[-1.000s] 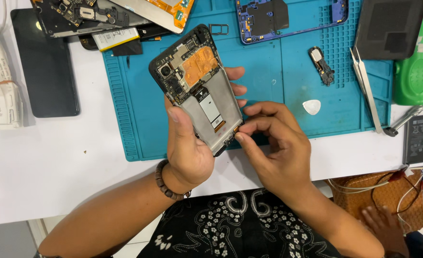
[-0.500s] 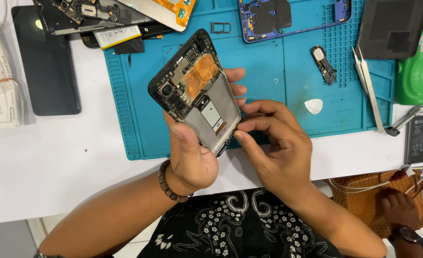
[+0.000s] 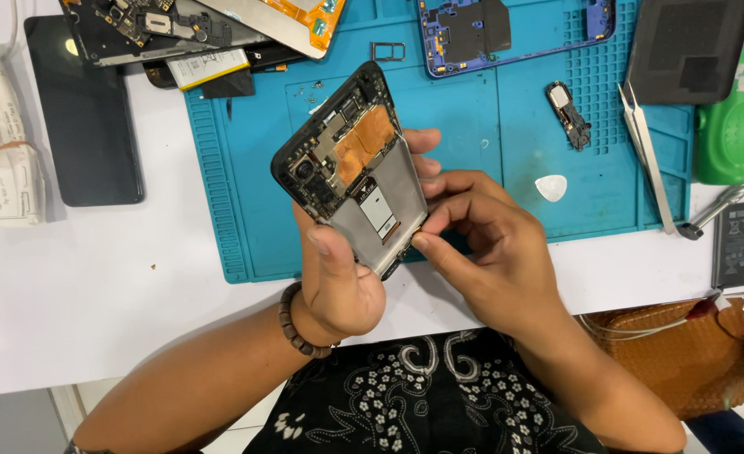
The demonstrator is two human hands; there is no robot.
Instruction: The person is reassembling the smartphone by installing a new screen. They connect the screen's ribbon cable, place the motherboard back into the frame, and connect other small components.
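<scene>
Opened phone [image 3: 351, 172] with back cover off — held tilted above the teal repair mat [image 3: 489, 126], circuit board, copper-coloured foil and bare metal battery bay facing up. Left hand [image 3: 338, 277] wraps the lower half from below, thumb pressed on the bay's edge, fingers behind; a beaded bracelet [image 3: 296, 324] sits on that wrist. Right hand [image 3: 494, 252] is closed narrow, thumb and forefinger pinched at the phone's lower right corner; what they pinch is too small to tell.

On the mat: blue phone frame [image 3: 515, 29] at the top edge, small speaker module [image 3: 567, 113], white triangular pick [image 3: 551, 187], metal tweezers [image 3: 648, 151], SIM tray [image 3: 388, 51], a few loose screws [image 3: 311, 91].

On the white desk [image 3: 94, 303]: dark phone panel [image 3: 86, 109] lying flat at left, paper bundle [image 3: 2, 134] beside it, further dismantled phones [image 3: 187, 29] stacked at top — green bottle [image 3: 729, 118] and dark pad [image 3: 691, 46] at right. Woven brown bag [image 3: 683, 353] sits below the desk edge, contents not visible.
</scene>
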